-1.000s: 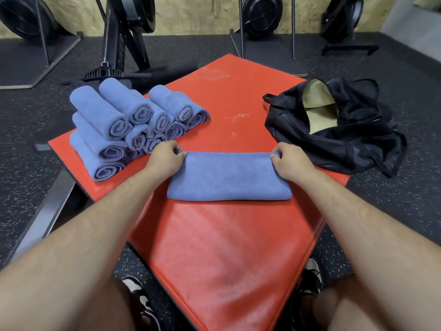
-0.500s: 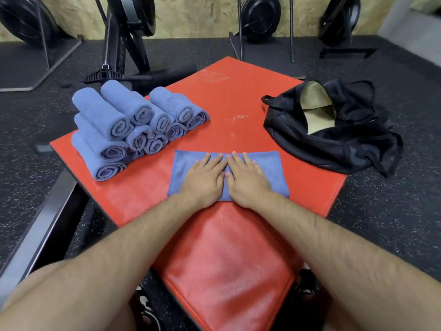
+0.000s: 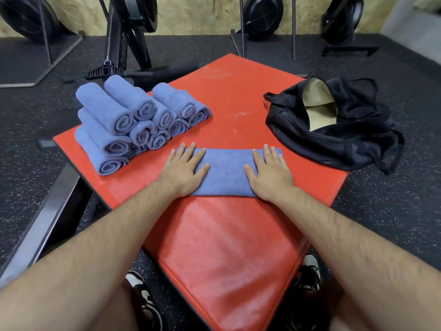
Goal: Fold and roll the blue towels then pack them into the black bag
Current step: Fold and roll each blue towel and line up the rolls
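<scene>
1. Left grip: lies palm-down, fingers straight and spread apart, clamped on nothing; presses the left end of the folded blue towel.
2. Right grip: mirrors the left, flat and spread, no finger curled; presses the right end of the same towel.
3. Folded blue towel: stretches as a flat band from under one grip to under the other, bare only in the span between them; rests on the red worktop.
4. Change: a second ago, each grip pinching a far corner of the towel; half a second ago, both flat and side by side at its middle; now parted to its two ends. Reads as an outward smoothing stroke over a finished fold.
5. Meaning for the task: fold judged complete and pressed flat. Rolling probably comes next, started from one short end and kept even so that the band does not skew.
6. Rolled blue towels: piled beyond and to the left of the left grip, near it but not touching.
7. Black bag: slumps beyond and to the right of the right grip, at the worktop's edge, mouth open on a pale lining. No towel visible inside, so packing judged not yet begun.
</scene>
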The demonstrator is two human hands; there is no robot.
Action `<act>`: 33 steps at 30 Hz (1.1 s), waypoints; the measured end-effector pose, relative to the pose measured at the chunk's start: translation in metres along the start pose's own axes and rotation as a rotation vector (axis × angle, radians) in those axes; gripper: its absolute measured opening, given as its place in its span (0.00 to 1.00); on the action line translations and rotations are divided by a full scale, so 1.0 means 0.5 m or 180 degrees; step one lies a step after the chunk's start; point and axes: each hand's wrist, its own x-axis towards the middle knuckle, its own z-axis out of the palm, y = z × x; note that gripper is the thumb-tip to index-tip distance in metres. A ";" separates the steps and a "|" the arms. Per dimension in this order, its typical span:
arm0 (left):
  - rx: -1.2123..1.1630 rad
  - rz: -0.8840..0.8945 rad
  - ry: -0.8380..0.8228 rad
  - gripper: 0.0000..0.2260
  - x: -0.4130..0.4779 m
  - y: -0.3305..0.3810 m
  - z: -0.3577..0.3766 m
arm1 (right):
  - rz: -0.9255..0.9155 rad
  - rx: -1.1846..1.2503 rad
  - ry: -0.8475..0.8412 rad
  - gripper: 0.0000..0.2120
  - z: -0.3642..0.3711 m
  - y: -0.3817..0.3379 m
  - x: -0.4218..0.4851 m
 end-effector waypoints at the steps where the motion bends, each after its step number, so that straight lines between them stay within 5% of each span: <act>1: 0.0028 0.0059 0.0061 0.27 0.005 0.005 -0.004 | -0.0074 -0.0052 0.0182 0.28 -0.007 -0.015 -0.004; 4: -0.0115 0.0677 0.0310 0.19 0.020 0.024 -0.020 | -0.0500 -0.0129 0.0686 0.19 -0.037 -0.074 -0.023; 7: -0.0113 0.1264 0.0305 0.17 0.026 0.039 -0.030 | -0.0582 0.0240 0.0350 0.14 -0.045 -0.127 -0.045; 10: 0.0028 0.1164 0.0264 0.19 0.020 0.042 -0.031 | -0.0598 0.0135 -0.0084 0.17 -0.031 -0.139 -0.056; 17: 0.0310 0.1017 0.0421 0.15 -0.005 0.029 -0.051 | -0.0859 -0.0270 -0.0064 0.19 -0.047 -0.088 -0.030; 24: -0.0288 0.1325 -0.0026 0.11 -0.082 0.107 -0.033 | -0.1255 -0.0451 0.0233 0.14 -0.080 -0.035 -0.034; 33: -0.0903 0.1749 -0.0356 0.07 -0.148 0.127 -0.020 | -0.1474 0.0162 -0.0569 0.07 -0.081 -0.050 -0.138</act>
